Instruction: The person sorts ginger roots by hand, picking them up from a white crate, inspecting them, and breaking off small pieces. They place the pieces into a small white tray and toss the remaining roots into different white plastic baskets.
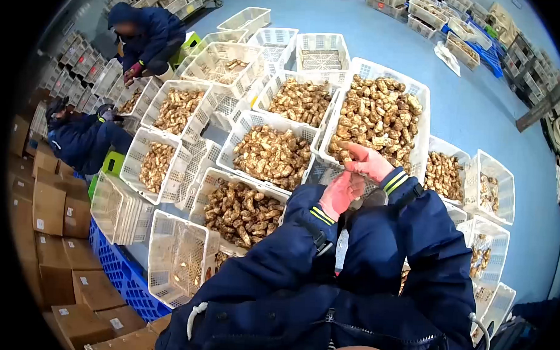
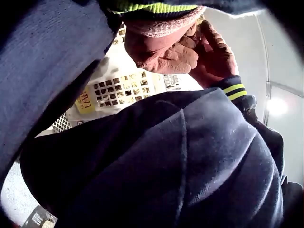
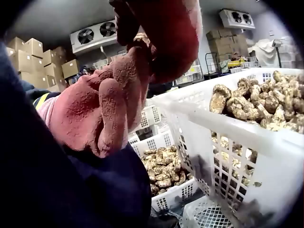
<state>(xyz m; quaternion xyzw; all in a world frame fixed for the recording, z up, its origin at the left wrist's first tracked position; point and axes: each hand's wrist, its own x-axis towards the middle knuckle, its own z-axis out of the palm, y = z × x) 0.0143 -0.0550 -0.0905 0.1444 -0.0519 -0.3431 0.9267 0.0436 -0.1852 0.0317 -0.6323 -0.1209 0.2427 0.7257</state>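
Observation:
Both hands wear pinkish-red gloves and meet in front of the body, over the edge of the large white crate (image 1: 425, 127) heaped with brown-and-white mushrooms (image 1: 381, 110). My left hand (image 1: 342, 192) has its palm turned up, fingers bent, in the head view. Facing it, my right hand (image 1: 372, 163) curls its fingers and thumb inward. Between their fingertips a small mushroom (image 3: 141, 38) shows in the right wrist view, pinched from both sides and mostly hidden by the gloves. The left wrist view has the left hand (image 2: 164, 54) close against the right hand (image 2: 216, 59).
More mushroom crates stand around, such as one in the middle (image 1: 271, 153) and one nearer (image 1: 238, 210). Stacked white baskets (image 1: 121, 212) sit at left beside a blue pallet (image 1: 125, 271) and cardboard boxes (image 1: 63, 204). Two people (image 1: 146, 37) work at the far left. Blue floor (image 1: 479, 114) lies beyond.

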